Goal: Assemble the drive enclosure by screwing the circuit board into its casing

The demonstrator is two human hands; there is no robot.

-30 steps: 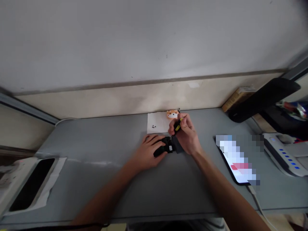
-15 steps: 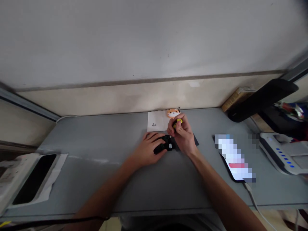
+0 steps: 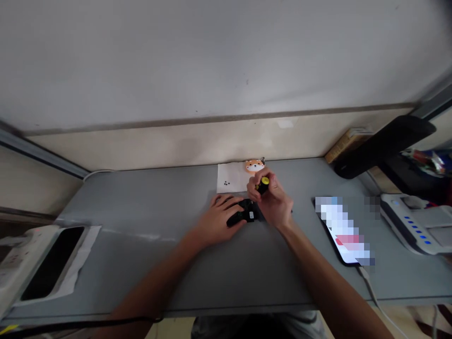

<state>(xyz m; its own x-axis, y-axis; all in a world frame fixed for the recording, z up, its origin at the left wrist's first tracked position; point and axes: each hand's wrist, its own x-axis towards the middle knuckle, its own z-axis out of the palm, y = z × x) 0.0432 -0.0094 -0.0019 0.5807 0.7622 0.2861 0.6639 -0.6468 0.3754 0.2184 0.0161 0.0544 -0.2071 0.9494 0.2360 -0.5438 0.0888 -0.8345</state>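
On the grey desk, my left hand (image 3: 222, 216) lies over a small black device (image 3: 243, 215) with a white label on it, its fingers holding the device down. My right hand (image 3: 273, 202) is closed around a screwdriver (image 3: 263, 185) with a black and yellow handle, held upright over the device's right end. Its tip is too small to make out. Behind my hands lies a sheet of white paper (image 3: 226, 174) bearing several tiny dark screws (image 3: 226, 183). An orange and white animal-face pouch (image 3: 254, 166) sits at the paper's right edge.
To the right, a phone (image 3: 344, 230) with a lit screen has a cable attached, near a white charging station (image 3: 416, 226). A black cylinder (image 3: 384, 146) leans by a brown box (image 3: 348, 143). At left, a dark-screened phone (image 3: 52, 263) rests beside a power strip (image 3: 24, 259).
My right hand has turned and its grip on the screwdriver has shifted, so more of the black handle shows. My left hand and the device stay in place.
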